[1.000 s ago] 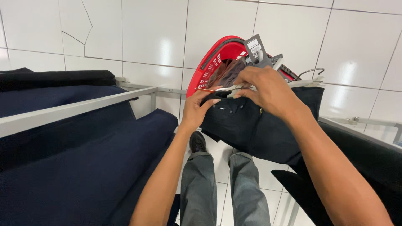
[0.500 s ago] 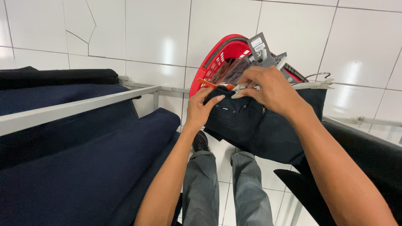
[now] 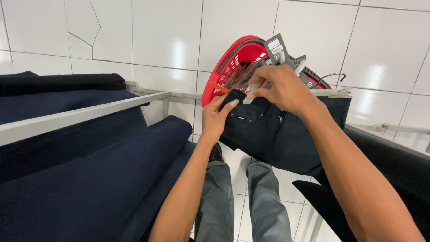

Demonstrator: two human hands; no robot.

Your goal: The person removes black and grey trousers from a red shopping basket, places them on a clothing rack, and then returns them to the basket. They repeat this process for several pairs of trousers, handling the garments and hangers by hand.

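A pair of black trousers [image 3: 273, 134] hangs on a pale clip hanger [image 3: 329, 92] in front of me. My left hand [image 3: 216, 118] grips the left end of the waistband. At the top of the waistband, my right hand [image 3: 278, 88] pinches the hanger's left clip, with grey paper tags [image 3: 274, 46] sticking up above the fingers. Behind the trousers a red plastic basket [image 3: 230, 62] stands tilted on its side, holding several items.
A grey metal rail [image 3: 85, 113] runs across the left with dark navy and black garments [image 3: 80, 179] draped over it. More black fabric [image 3: 394, 175] hangs at the right. White tiled wall and floor lie behind and below; my legs in grey jeans [image 3: 242, 201] show at the bottom.
My left hand has slid a little left along the waistband, and my right hand has closed on the hanger's clip. The view has shifted slightly.
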